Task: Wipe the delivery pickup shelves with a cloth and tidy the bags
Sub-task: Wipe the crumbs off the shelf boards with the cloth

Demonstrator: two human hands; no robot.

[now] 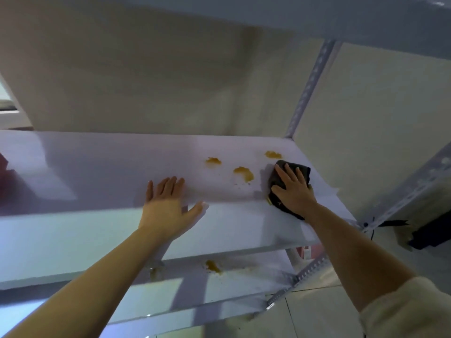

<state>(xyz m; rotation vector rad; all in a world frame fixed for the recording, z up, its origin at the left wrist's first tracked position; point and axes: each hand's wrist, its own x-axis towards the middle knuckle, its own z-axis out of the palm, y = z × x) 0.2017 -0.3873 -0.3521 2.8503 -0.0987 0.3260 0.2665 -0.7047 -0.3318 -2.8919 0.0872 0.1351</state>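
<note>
A white metal shelf runs across the middle of the view. Orange-brown sauce stains mark its right part. A dark cloth lies flat on the shelf's right end, and my right hand presses down on it with fingers spread. My left hand rests flat and open on the shelf's front edge, left of the stains, holding nothing. Another stain sits on the lower shelf below.
Perforated grey uprights stand at the shelf's right corners. A dark red object shows at the far left of the shelf. A black item sits by the wall at right. Another shelf hangs overhead. Tiled floor lies below.
</note>
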